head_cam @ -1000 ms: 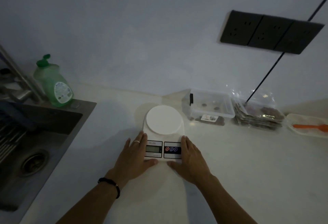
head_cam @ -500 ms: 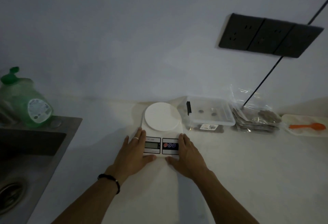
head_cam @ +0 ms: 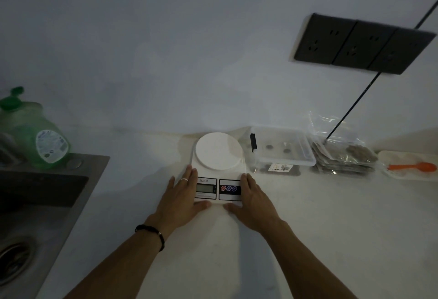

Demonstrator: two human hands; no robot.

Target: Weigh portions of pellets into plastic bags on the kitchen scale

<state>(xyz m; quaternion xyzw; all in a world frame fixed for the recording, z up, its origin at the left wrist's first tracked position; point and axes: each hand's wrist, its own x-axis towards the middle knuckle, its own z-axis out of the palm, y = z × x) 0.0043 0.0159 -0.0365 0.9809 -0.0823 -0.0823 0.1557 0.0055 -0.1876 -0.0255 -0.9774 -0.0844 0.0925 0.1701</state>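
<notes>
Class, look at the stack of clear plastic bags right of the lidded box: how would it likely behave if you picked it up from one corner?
The stack of bags would probably sag and fan apart, being thin loose film. Those holding brown pellets would likely hang heavier. The glossy film looks slippery, so bags may slide out.

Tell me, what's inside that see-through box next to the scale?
The clear lidded box shows a few small brown pellets through its lid, and more along its bottom. A label on its front hides part of the contents.
</notes>
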